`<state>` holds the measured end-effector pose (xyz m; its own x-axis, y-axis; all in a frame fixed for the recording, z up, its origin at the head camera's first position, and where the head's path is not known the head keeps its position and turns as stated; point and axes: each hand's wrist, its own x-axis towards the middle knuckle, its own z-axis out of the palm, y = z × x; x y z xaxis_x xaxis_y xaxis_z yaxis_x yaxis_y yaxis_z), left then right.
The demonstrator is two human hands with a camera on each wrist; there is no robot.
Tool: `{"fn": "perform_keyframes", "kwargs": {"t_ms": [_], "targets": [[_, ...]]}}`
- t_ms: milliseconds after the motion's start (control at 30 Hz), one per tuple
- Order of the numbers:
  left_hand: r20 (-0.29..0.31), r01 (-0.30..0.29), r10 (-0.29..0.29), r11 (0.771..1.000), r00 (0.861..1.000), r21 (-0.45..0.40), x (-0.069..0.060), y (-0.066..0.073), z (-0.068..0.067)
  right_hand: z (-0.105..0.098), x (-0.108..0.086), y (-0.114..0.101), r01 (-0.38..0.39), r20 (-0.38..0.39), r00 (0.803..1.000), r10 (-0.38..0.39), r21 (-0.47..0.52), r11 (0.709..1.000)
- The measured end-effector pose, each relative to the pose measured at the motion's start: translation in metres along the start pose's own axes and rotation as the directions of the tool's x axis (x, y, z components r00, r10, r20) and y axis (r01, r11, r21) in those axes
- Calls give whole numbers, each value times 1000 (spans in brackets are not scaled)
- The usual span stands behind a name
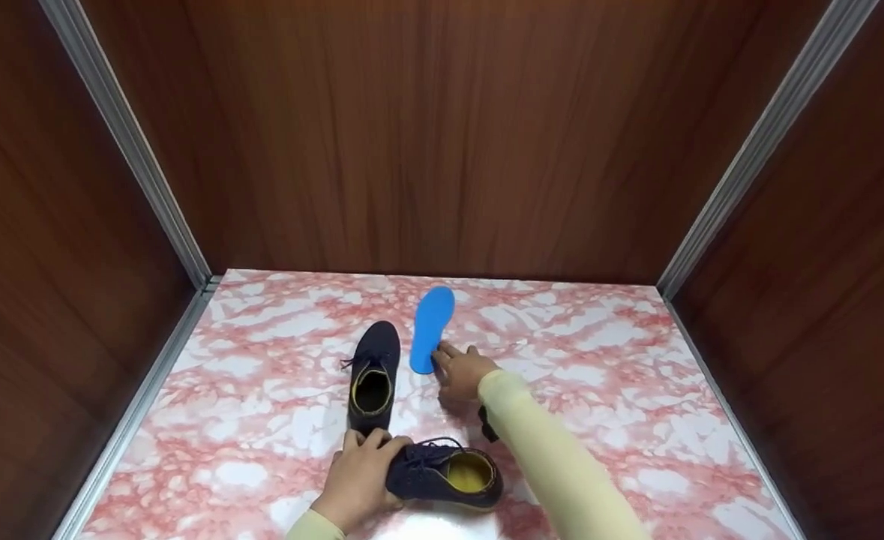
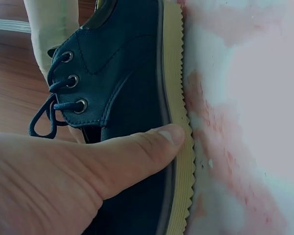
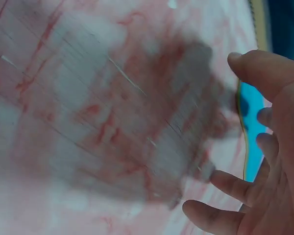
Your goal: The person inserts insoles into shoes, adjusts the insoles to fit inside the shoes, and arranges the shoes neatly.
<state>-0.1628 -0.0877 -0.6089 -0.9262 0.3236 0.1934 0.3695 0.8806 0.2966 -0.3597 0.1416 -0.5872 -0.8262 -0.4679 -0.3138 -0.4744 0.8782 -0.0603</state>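
Wood-grain panels [image 1: 442, 135] wall in a pink-and-white marbled surface [image 1: 599, 360] as a person in pale sleeves [image 1: 561, 465] handles a pair of dark lace-up shoes. The left hand [image 1: 359, 472] grips the toe end of the sideways shoe [image 1: 421, 478], its thumb pressed against the pale ridged sole [image 2: 173, 73]. The right hand [image 1: 462, 373], fingers loosely spread and grasping nothing, reaches the heel end of a blue insole [image 1: 434, 319] near the far edge's middle. Another shoe [image 1: 379, 345], left of the insole, points toward that edge.
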Motion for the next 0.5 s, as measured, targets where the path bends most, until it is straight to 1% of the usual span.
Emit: {"fn": "perform_keyframes", "kwargs": {"t_ms": [100, 200, 400, 500], "targets": [[2, -5, 5, 1000, 1000, -10, -2, 1, 2, 7, -1, -1, 15, 15, 1000, -13, -81, 997], [-2, -8, 8, 1000, 1000, -11, -2, 1, 2, 9, -3, 1, 16, 5, 1000, -16, -116, 993], [0, -7, 7, 1000, 1000, -9, -2, -1, 2, 5, -8, 7, 23, -50, 998, -28, -97, 995], [0, -3, 3, 1000, 1000, -16, -2, -2, 2, 2, -13, 9, 5, -77, 997, -12, -82, 997]]}}
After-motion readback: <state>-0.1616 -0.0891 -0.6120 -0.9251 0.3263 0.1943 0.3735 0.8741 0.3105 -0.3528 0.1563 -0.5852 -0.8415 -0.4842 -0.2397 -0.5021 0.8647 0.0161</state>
